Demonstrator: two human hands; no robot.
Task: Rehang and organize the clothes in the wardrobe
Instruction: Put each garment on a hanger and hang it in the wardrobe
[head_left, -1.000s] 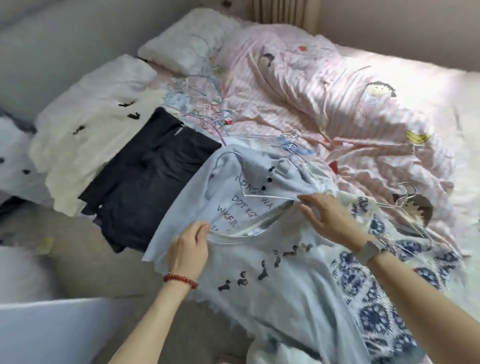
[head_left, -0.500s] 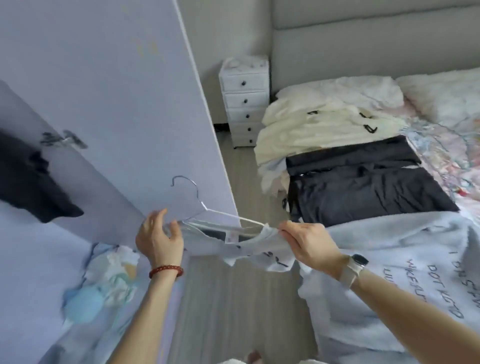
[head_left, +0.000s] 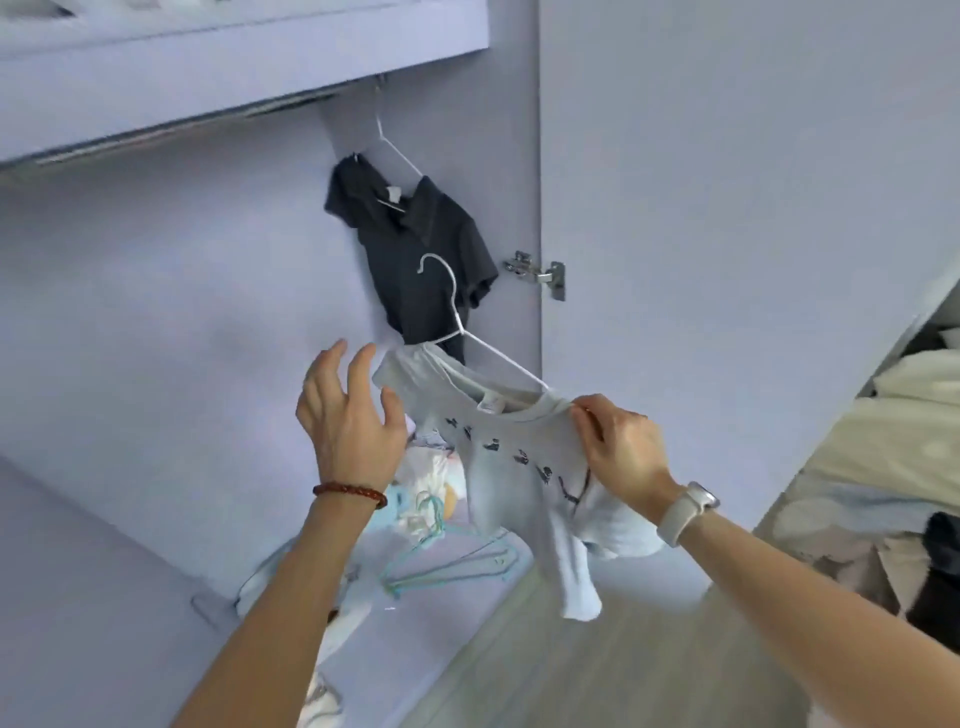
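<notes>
A small light blue shirt with dark prints hangs on a white wire hanger, held up inside the lilac wardrobe. My right hand pinches the shirt's right shoulder and the hanger end. Just left of the shirt's other shoulder, my left hand has its fingers spread and holds nothing. Behind and above, a dark grey shirt hangs on another white hanger from the rail under the shelf.
The open wardrobe door stands on the right, with a metal hinge. On the wardrobe floor lie teal hangers and small pale clothes. The bed with cream and dark clothes shows at the right edge.
The view turned from the bed to the wardrobe interior. The light blue shirt on its hanger was lifted toward the rail. My left hand let go and spread its fingers.
</notes>
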